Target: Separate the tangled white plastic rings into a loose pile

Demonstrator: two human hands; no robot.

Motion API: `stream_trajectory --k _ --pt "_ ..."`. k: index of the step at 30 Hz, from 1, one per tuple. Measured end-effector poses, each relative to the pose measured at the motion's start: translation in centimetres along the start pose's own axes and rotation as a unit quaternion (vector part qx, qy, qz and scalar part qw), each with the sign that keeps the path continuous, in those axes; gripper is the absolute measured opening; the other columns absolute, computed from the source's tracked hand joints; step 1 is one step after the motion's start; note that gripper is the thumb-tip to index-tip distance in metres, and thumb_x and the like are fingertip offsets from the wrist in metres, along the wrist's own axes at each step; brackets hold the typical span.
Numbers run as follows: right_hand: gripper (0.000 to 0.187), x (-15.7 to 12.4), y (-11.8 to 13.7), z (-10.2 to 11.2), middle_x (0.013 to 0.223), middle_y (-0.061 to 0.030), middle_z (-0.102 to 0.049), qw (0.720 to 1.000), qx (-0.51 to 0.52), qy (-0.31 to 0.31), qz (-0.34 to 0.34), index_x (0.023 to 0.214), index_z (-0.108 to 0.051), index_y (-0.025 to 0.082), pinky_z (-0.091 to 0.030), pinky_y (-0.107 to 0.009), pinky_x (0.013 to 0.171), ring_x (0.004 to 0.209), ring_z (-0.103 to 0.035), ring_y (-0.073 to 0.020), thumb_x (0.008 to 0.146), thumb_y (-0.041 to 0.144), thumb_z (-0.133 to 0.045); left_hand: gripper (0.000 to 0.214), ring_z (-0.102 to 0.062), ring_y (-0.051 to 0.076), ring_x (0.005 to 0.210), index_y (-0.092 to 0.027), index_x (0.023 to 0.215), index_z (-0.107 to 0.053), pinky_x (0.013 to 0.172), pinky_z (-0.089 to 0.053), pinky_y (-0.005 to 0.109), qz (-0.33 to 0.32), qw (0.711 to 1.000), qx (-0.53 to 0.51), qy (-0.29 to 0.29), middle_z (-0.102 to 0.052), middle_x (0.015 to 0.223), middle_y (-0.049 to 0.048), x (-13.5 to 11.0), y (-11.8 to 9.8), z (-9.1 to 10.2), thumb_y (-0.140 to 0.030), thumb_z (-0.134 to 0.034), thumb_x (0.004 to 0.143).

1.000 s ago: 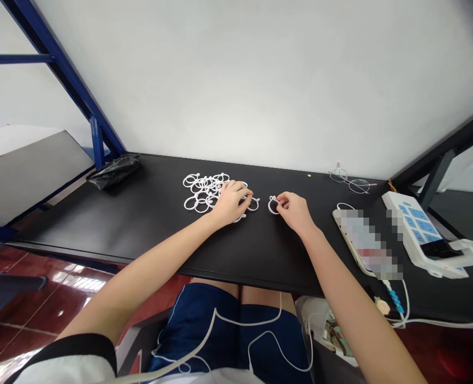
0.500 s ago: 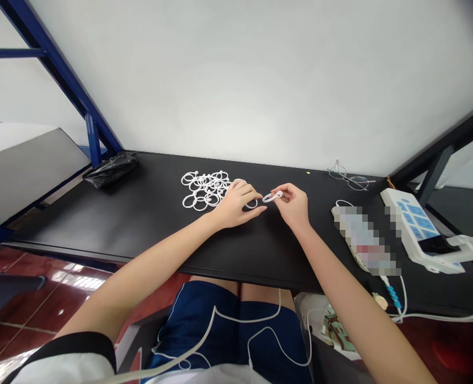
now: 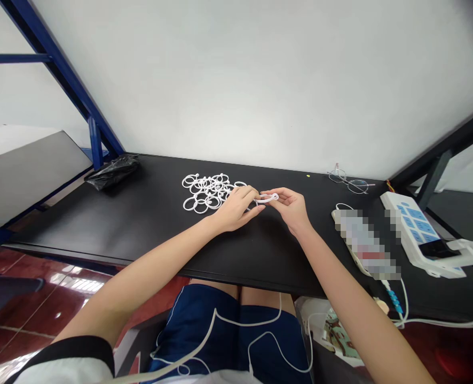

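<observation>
My right hand point(image 3: 290, 207) pinches a white plastic ring point(image 3: 267, 199) with a small eyelet at its right end, like a curtain ring. The ring is held nearly edge-on, just above the black table. My left hand point(image 3: 238, 207) meets the ring's other end between its fingertips and thumb; the exact contact is partly hidden. Beyond the left hand lies a cluster of similar white rings point(image 3: 201, 202), several of them overlapping. Part of another ring shows under the left fingers.
A black plastic bag point(image 3: 114, 172) lies at the table's left end. Eyeglasses point(image 3: 357, 185) rest by the wall. On the right are a phone point(image 3: 362, 242) with a cable and a white power strip point(image 3: 415, 226). A white cord point(image 3: 256, 321) runs across my lap.
My right hand has moved slightly left, bringing the ring's far end to my left fingertips. The left hand has stayed almost in place, its thumb and fingers closer together.
</observation>
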State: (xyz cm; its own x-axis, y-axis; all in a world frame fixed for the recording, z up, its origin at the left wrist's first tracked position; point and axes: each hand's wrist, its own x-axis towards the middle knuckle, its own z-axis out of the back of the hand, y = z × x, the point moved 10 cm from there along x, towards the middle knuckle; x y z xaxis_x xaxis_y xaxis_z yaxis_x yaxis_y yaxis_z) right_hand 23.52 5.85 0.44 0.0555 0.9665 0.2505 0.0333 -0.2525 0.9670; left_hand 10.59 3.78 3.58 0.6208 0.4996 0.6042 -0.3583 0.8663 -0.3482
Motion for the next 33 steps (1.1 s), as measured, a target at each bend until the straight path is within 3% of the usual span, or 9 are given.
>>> stream_trajectory --k 6,13,21,26,33 --pt "0.023 -0.1 0.0 -0.6 0.089 -0.0062 -0.077 1.0 -0.019 0.015 0.005 0.08 -0.073 0.02 -0.056 -0.042 0.09 0.09 -0.072 -0.0242 0.066 0.036 -0.083 0.023 -0.053 0.018 0.081 -0.018 0.088 -0.05 0.084 -0.04 0.035 0.013 1.0 0.006 0.011 -0.059 0.086 0.0056 0.1 0.3 -0.2 -0.035 -0.04 0.099" --pt "0.024 0.0 -0.6 -0.3 0.084 -0.0054 -0.075 0.999 -0.041 0.001 0.001 0.079 -0.074 0.02 -0.058 -0.037 0.076 0.083 -0.071 -0.0232 0.062 0.033 -0.084 0.026 -0.054 0.019 0.088 -0.019 0.087 -0.049 0.084 -0.04 0.036 0.008 1.0 -0.002 0.002 -0.06 0.092 0.007 0.0 0.4 0.1 -0.032 -0.033 0.101" --pt "0.03 0.0 -0.7 0.3 0.081 -0.0036 -0.073 0.999 -0.012 -0.023 -0.045 0.082 -0.074 0.02 -0.057 -0.03 0.065 0.075 -0.068 -0.0179 0.06 0.037 -0.084 0.019 -0.054 0.02 0.085 -0.019 0.086 -0.047 0.078 -0.042 0.035 0.024 0.999 -0.003 -0.041 -0.057 0.091 0.0072 0.1 0.7 0.8 -0.035 -0.045 0.096" --pt "0.028 0.0 -1.2 0.0 0.079 -0.0021 -0.073 0.995 0.031 0.004 -0.096 0.079 -0.074 0.02 -0.058 -0.027 0.062 0.067 -0.065 -0.0135 0.059 0.037 -0.085 0.017 -0.053 0.02 0.084 -0.02 0.084 -0.047 0.078 -0.043 0.036 0.05 0.996 0.011 -0.073 -0.056 0.086 0.0062 0.0 1.4 1.5 -0.034 -0.046 0.093" --pt "0.032 -0.3 -0.5 -0.7 0.076 -0.0036 -0.074 0.997 0.009 0.022 -0.069 0.077 -0.074 0.018 -0.058 -0.032 0.065 0.063 -0.065 -0.014 0.06 0.043 -0.086 0.015 -0.052 0.021 0.084 -0.018 0.095 -0.05 0.08 -0.044 0.037 0.061 0.994 -0.008 -0.09 -0.056 0.091 0.0078 -0.2 1.5 1.9 -0.032 -0.045 0.092"
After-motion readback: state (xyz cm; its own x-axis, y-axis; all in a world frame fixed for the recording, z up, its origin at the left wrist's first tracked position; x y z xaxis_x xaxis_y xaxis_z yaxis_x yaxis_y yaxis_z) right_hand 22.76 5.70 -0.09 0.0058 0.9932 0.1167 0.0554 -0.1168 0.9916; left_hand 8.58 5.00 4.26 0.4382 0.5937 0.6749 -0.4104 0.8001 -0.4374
